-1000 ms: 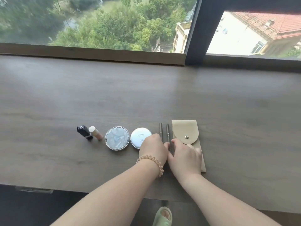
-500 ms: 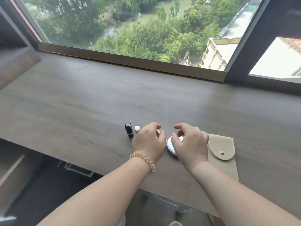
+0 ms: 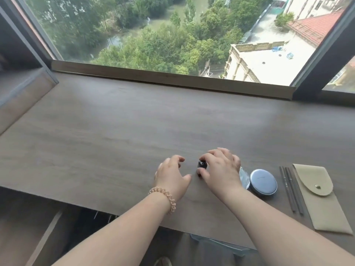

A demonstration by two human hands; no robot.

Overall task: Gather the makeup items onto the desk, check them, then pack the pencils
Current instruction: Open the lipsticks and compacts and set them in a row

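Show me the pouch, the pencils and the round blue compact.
pouch [image 3: 325, 210]: head view, body below the flap.
pencils [image 3: 294, 191]: head view, mid-shaft of the one nearest the pouch.
round blue compact [image 3: 263, 182]: head view, centre of lid.

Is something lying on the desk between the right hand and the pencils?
Yes, two compacts: a shiny compact half hidden behind the right hand, which pinches a black tube, then a blue-grey compact. The pencils lie beyond them, beside the pouch.
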